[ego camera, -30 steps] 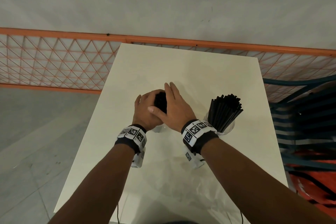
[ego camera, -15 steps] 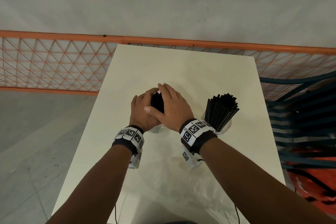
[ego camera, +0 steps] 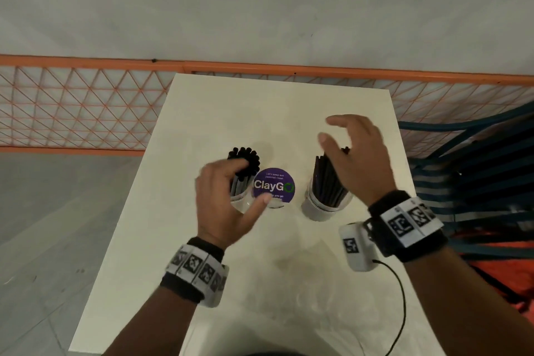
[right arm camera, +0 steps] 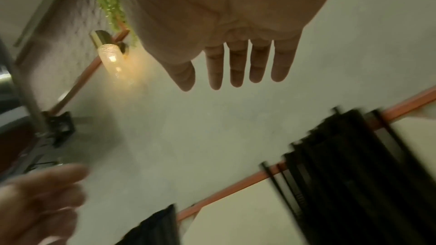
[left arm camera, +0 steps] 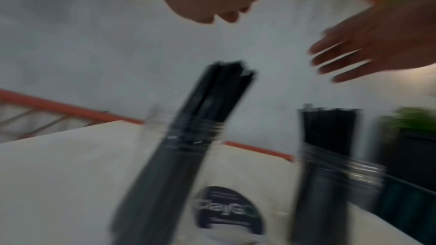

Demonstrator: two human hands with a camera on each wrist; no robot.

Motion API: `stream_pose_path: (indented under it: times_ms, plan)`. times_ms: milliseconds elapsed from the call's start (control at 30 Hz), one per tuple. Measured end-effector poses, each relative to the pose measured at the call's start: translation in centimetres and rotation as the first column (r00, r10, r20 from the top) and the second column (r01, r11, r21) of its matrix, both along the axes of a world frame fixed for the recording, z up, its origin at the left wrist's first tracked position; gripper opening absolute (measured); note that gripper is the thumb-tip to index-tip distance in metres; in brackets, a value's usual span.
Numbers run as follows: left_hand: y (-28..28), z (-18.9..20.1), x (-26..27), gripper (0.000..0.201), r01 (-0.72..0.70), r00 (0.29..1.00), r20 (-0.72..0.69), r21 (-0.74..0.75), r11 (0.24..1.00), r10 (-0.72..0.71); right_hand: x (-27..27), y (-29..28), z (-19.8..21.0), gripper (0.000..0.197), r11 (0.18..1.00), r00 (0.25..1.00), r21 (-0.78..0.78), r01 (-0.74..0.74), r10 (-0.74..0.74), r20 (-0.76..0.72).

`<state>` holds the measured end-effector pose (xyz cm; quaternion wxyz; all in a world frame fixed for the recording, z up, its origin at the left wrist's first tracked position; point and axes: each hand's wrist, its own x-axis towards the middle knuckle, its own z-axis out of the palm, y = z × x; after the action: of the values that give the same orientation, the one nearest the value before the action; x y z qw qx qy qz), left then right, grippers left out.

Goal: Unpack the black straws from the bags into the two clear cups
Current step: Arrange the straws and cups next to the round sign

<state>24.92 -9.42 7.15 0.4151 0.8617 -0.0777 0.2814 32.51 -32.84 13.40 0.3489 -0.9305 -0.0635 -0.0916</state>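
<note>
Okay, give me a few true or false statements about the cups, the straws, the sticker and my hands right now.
1. Both clear cups hold black straws. True: the left cup and the right cup each carry a bundle.
2. The right hand grips a bundle of straws. False: its fingers are spread and it holds nothing.
3. A round purple sticker lies between the cups. True.
4. The left hand lies flat on the table. False: it is raised in front of the left cup.

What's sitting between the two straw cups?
A round purple ClayGo sticker on the table, between left cup and right cup; head view shows it.
</note>
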Motion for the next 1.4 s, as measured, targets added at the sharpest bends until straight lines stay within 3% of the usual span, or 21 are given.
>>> stream_pose_path:
  times_ms: [67,167,200,267,400,467,533,667,733,867,1000,1100,1200,1400]
  plan:
    - [-2.9,0.4,-0.9,0.048,0.231,0.973,-0.046,0.071,0.97,-0.228,0.4,-2.5,-0.5,0.043,0.996,0.995,0.04,0.074,-0.071,-0.072]
    - [-6.9,-0.1,-0.2,0.072,0.432,0.815,-0.434,0.016,0.902,-0.383,0.6,-4.5,-1.9,0.052,0.99,0.96,0.041,0.135,-0.12,-0.253]
    - [-8.0,-0.6,0.3,0.084,0.432,0.778,-0.5,-0.016,0.902,-0.381,0.5,-4.8,-2.5,0.055,0.989,0.945,0.036,0.144,-0.126,-0.301]
    - [-10.1,-1.6,1.8,0.105,0.381,0.767,-0.551,-0.023,0.924,-0.329,0.2,-5.1,-4.1,0.059,0.988,0.921,0.052,0.147,-0.117,-0.372]
    - [-12.9,-3.8,5.1,0.129,0.205,0.697,-0.703,0.011,0.979,-0.138,-0.8,-5.3,-6.8,0.063,0.985,0.903,0.114,0.131,-0.072,-0.423]
    - [-13.7,-5.1,6.4,0.128,0.181,0.705,-0.705,0.069,0.981,-0.081,-1.3,-5.0,-7.5,0.065,0.982,0.9,0.142,0.126,-0.052,-0.432]
    - [-14.4,-6.1,7.1,0.114,0.235,0.729,-0.679,0.126,0.964,-0.089,-1.4,-4.7,-8.0,0.063,0.973,0.906,0.199,0.12,-0.025,-0.423]
    - [-15.6,-4.7,7.4,0.085,0.246,0.777,-0.612,0.084,0.966,-0.145,-1.2,-4.0,-7.8,0.044,0.956,0.919,0.273,0.107,0.009,-0.393]
    - [-15.7,-4.3,7.5,0.07,0.228,0.808,-0.57,0.067,0.971,-0.15,-1.4,-4.0,-7.4,0.044,0.959,0.914,0.266,0.099,0.018,-0.404]
    - [-15.3,-4.3,7.9,0.073,0.301,0.803,-0.582,0.21,0.93,-0.129,-1.6,-4.6,-7.9,0.047,0.963,0.925,0.249,0.102,0.001,-0.38]
    - [-14.9,-4.4,8.0,0.082,0.377,0.767,-0.628,0.277,0.884,-0.131,-1.4,-5.3,-7.3,0.072,0.977,0.952,0.147,0.151,-0.104,-0.289]
    - [-14.5,-5.1,7.8,0.099,0.418,0.782,-0.61,0.364,0.832,-0.126,-0.6,-5.2,-5.7,0.067,0.997,0.994,0.068,0.028,-0.021,-0.111]
    - [-14.5,-5.8,7.9,0.108,0.395,0.787,-0.611,0.392,0.831,-0.086,0.2,-4.7,-5.5,0.06,0.993,0.99,-0.063,-0.096,0.089,-0.111]
    - [-15.2,-3.9,7.9,0.077,0.426,0.729,-0.673,0.299,0.854,-0.128,-0.3,-4.6,-7.3,0.062,0.989,0.97,-0.103,-0.107,0.081,-0.23]
